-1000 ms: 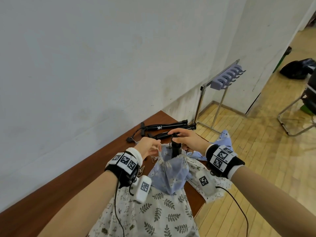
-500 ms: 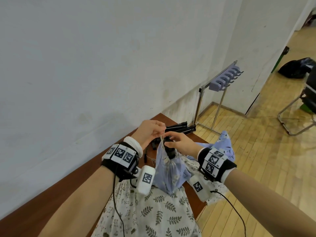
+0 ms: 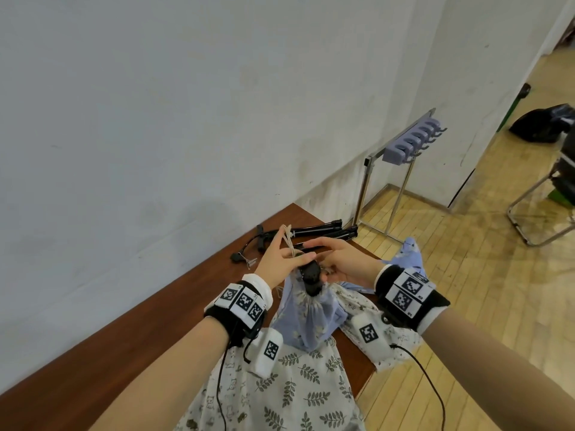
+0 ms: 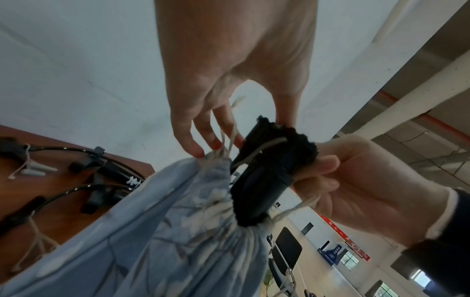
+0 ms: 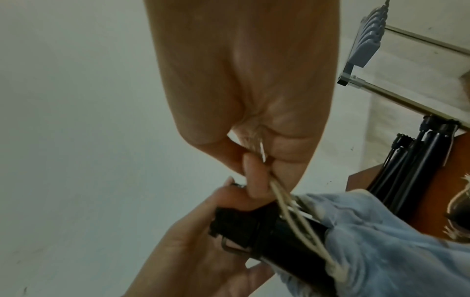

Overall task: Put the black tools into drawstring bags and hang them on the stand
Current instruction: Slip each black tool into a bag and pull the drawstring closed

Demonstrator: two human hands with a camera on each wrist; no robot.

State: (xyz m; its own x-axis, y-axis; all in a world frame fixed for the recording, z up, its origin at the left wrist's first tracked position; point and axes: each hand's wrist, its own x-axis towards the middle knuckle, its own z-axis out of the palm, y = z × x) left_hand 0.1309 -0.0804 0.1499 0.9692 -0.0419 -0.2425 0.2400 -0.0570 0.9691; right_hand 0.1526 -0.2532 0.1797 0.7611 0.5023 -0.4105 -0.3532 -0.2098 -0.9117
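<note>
A black tool stands upright in a light-blue drawstring bag, its top poking out of the gathered mouth. My left hand pinches the pale cords on the left side of the mouth, thumb against the tool's top. My right hand is curled beside the tool and pinches the cord on the right side. More black tools lie on the table behind. The stand with lilac hooks is on the floor past the table's far end.
The brown table runs along a white wall. A leaf-print bag lies under my forearms, a white printed bag and a blue one near the right edge. A metal chair and a black bag are on the wood floor.
My left hand has lifted with the cords and the bag's mouth has drawn tighter round the tool. My right hand stays at the tool's top.
</note>
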